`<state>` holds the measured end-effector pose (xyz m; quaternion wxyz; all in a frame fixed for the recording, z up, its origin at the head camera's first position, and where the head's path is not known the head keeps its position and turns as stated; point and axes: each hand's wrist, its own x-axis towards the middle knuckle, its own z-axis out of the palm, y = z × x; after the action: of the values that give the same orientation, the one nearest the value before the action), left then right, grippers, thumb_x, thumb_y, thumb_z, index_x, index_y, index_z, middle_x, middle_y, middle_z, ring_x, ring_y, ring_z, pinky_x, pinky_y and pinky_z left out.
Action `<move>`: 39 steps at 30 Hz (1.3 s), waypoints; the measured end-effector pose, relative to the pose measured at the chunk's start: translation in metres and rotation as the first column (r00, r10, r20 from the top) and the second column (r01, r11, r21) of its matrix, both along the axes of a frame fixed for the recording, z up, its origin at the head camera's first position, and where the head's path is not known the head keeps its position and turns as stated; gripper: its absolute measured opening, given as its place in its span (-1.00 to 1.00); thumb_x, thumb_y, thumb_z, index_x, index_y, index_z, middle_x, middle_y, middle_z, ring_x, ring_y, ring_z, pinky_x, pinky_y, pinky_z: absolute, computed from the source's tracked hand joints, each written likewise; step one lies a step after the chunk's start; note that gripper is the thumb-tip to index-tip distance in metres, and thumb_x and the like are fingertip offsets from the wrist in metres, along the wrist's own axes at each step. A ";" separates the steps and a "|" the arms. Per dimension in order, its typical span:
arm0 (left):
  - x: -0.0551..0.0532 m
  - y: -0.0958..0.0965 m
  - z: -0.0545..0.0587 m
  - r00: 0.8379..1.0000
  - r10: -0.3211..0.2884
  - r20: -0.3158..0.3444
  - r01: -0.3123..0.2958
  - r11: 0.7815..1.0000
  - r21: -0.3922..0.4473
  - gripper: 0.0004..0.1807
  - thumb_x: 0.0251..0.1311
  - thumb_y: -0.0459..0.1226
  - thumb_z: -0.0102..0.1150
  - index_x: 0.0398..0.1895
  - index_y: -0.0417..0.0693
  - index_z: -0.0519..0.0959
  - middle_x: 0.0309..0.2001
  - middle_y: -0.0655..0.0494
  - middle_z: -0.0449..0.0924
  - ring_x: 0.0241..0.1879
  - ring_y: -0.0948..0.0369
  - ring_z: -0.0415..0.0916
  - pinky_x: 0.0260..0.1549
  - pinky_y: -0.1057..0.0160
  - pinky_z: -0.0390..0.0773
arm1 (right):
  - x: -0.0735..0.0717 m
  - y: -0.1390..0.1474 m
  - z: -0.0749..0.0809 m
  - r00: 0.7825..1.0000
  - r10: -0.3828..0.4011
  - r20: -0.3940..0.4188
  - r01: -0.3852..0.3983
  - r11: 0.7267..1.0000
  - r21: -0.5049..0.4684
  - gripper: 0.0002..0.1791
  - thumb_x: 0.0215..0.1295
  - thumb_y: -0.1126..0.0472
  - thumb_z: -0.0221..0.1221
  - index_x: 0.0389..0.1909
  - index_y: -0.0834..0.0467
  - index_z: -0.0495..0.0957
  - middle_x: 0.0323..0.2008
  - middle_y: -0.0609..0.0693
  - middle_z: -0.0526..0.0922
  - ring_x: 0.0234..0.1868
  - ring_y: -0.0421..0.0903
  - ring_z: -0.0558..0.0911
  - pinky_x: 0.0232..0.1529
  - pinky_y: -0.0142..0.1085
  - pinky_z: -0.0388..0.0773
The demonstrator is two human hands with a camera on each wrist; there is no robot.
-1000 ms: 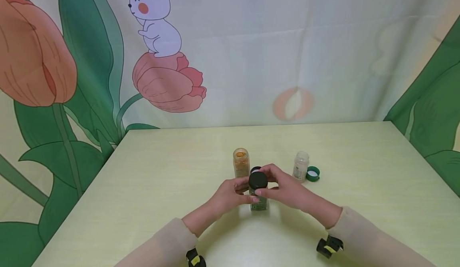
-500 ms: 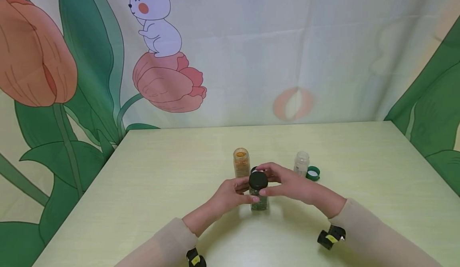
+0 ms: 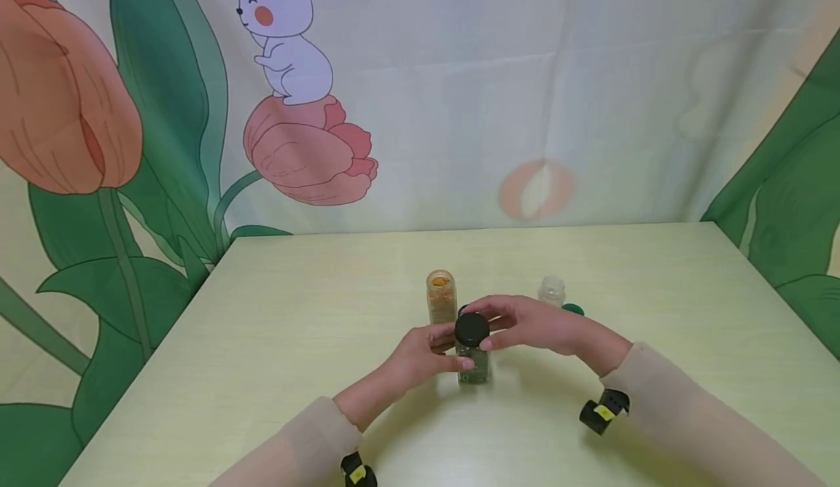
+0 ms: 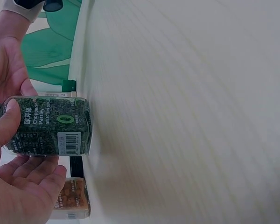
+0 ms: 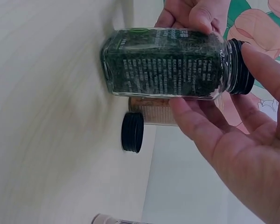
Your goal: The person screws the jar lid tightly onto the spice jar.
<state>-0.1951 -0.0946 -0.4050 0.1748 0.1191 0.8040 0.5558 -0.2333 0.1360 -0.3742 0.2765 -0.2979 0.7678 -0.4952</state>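
Note:
A square glass jar of chopped parsley (image 3: 474,369) stands upright on the table, its black lid (image 3: 472,329) on top. My left hand (image 3: 415,358) holds the jar from the left, thumb across the front and fingers behind. From the right, my right hand (image 3: 534,324) holds the lid. In the right wrist view its thumb lies against the edge of the black lid (image 5: 242,67), while other fingers touch the side of the parsley jar (image 5: 163,63). The left wrist view shows the left thumb pressed on the label of the parsley jar (image 4: 46,126).
Behind the left hand stands an uncapped jar of orange-brown seasoning (image 3: 441,299). A loose black cap (image 5: 132,132) lies near it, mostly hidden in the head view. Behind my right hand are a clear open jar (image 3: 552,290) and a green cap (image 3: 574,309), both partly covered.
My right hand has turned around the lid, its thumb sliding from the jar's front to the right side, and its wrist has risen. The left hand and the jar stay in place.

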 end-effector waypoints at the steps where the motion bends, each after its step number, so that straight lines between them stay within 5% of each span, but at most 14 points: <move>1: 0.000 0.000 0.000 1.000 -0.001 0.001 0.001 1.000 0.000 -0.39 0.24 -0.34 0.40 0.37 -0.23 0.49 0.34 -0.21 0.55 0.43 -0.15 0.43 0.39 -0.06 0.49 | 0.000 0.000 0.000 1.000 -0.002 0.001 0.002 1.000 0.000 -0.40 0.42 0.19 0.27 0.41 0.23 0.37 0.32 0.28 0.52 0.43 0.28 0.45 0.40 0.11 0.49; 17: 0.000 0.000 0.000 1.000 -0.007 0.000 0.007 1.000 0.016 -0.41 0.25 -0.36 0.39 0.36 -0.25 0.50 0.34 -0.23 0.55 0.43 -0.15 0.43 0.40 -0.07 0.47 | 0.011 -0.008 0.000 0.992 -0.116 -0.044 0.117 0.993 0.024 -0.50 0.37 0.17 0.33 0.26 0.21 0.45 0.32 0.28 0.51 0.42 0.35 0.45 0.28 0.08 0.61; 30: -0.002 0.000 -0.001 1.000 -0.013 -0.003 0.013 1.000 0.019 -0.42 0.25 -0.37 0.39 0.34 -0.26 0.51 0.35 -0.23 0.54 0.42 -0.15 0.43 0.39 -0.06 0.48 | 0.022 -0.015 -0.006 0.968 -0.210 -0.139 0.211 0.978 -0.006 -0.53 0.38 0.21 0.32 0.21 0.25 0.43 0.24 0.26 0.57 0.35 0.28 0.53 0.41 0.23 0.43; 39: -0.001 0.000 -0.001 1.000 -0.015 -0.009 0.015 1.000 0.012 -0.41 0.24 -0.37 0.39 0.35 -0.28 0.50 0.36 -0.24 0.53 0.42 -0.16 0.43 0.39 -0.06 0.48 | 0.030 -0.020 -0.005 0.952 -0.260 -0.161 0.263 0.965 -0.005 -0.50 0.37 0.22 0.33 0.21 0.31 0.38 0.23 0.31 0.57 0.33 0.31 0.55 0.34 0.12 0.56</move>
<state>-0.1958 -0.0948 -0.4063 0.1745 0.1287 0.8004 0.5588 -0.2032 0.1156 -0.3795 0.1484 -0.2303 0.8241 -0.4957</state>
